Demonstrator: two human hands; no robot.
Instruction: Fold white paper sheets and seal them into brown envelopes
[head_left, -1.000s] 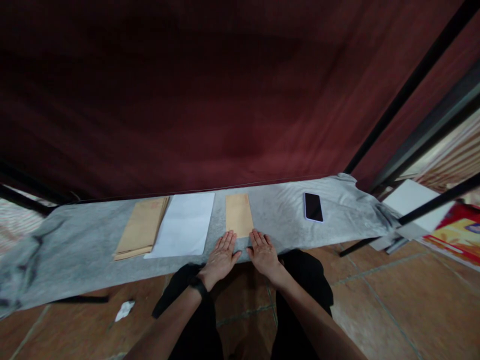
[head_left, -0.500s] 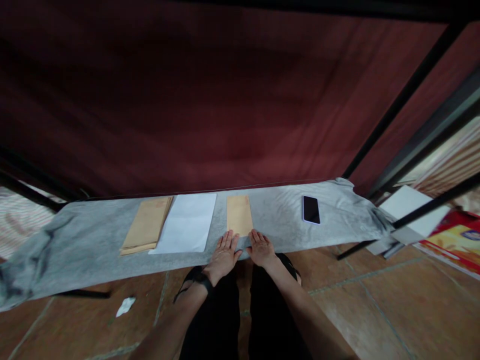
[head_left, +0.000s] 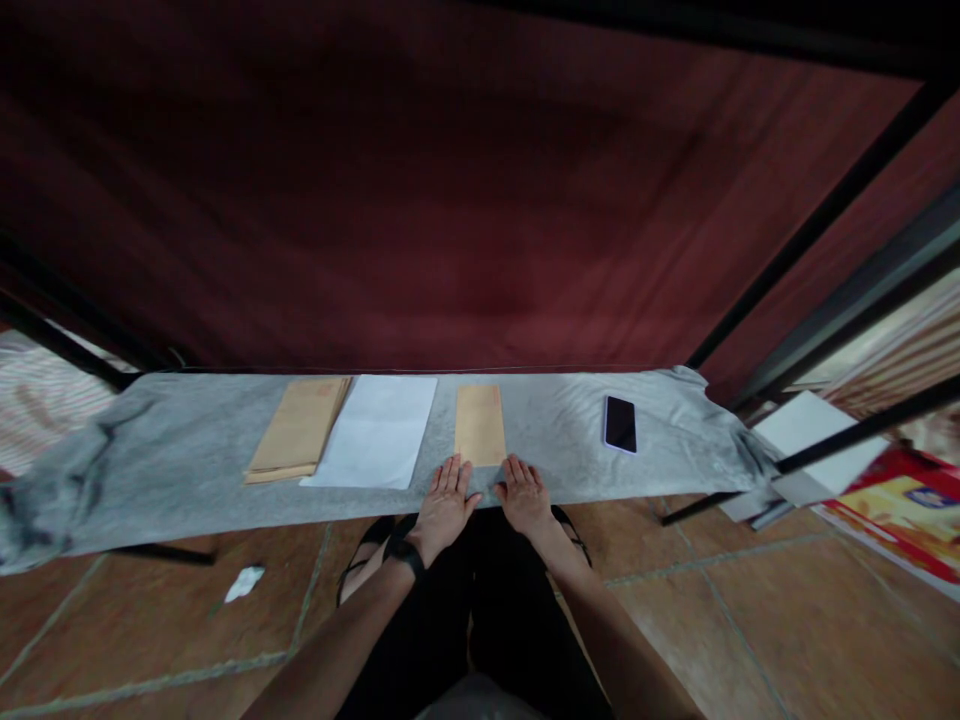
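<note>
Nearest are the person's legs in black trousers (head_left: 525, 620), with both bare forearms reaching forward above them and a dark band (head_left: 406, 556) around the left wrist. On the brown tiled floor (head_left: 720, 640), to the left of the legs, lies a crumpled white scrap (head_left: 244, 582). The left hand (head_left: 444, 505) and right hand (head_left: 523, 495) rest palm down at the near edge of the worktop (head_left: 187, 450), which is draped in grey cloth; both are flat with fingers extended, gripping nothing, thumbs pointing toward each other. Just beyond them, the small brown envelope (head_left: 480, 424) lies flat, its near corners at the fingertips; the left ones seem to overlap its corner, while I cannot tell whether the right ones touch it. To its left are a white sheet of paper (head_left: 375, 432) and, just beside that, a stack of larger brown envelopes (head_left: 296, 428); to its right, well apart, lies a dark-screened phone (head_left: 620, 425) with a pale purple edge. Behind the worktop hangs a dark red curtain (head_left: 480, 230)
</note>
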